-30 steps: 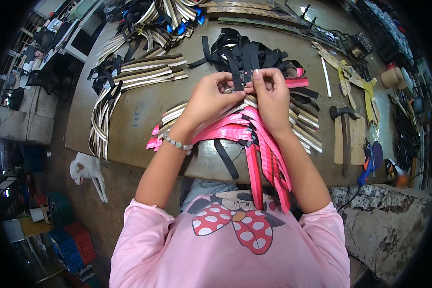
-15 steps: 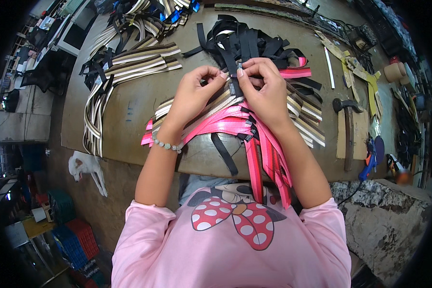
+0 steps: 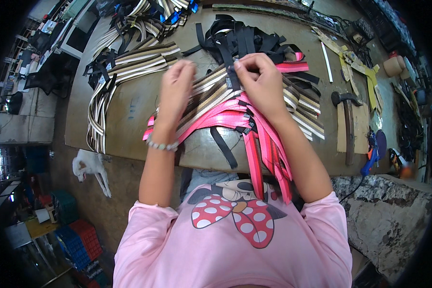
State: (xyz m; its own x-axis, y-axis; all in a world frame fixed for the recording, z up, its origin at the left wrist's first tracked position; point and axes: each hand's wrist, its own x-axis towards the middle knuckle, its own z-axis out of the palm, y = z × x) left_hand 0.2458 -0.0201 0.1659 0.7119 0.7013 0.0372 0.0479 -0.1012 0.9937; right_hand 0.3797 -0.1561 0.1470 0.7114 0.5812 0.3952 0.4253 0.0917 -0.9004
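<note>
My right hand pinches a black webbing strap between thumb and fingers, over the middle of the pile. Off to its left, my left hand is lifted over the striped straps and smeared by motion, so its fingers are unclear. Brown, tan and white striped straps lie crosswise beneath both hands. In front of these, pink straps with black ends fan out, and some hang over the table's near edge. Behind is a tangled heap of black straps.
More striped straps spread over the left of the table. On the right lie a hammer on cardboard, a white stick and a blue-handled tool. A white dog is on the floor at left.
My left hand has come away from the black strap and moved left. My right hand keeps its pinch on the strap, which has shifted slightly left.
</note>
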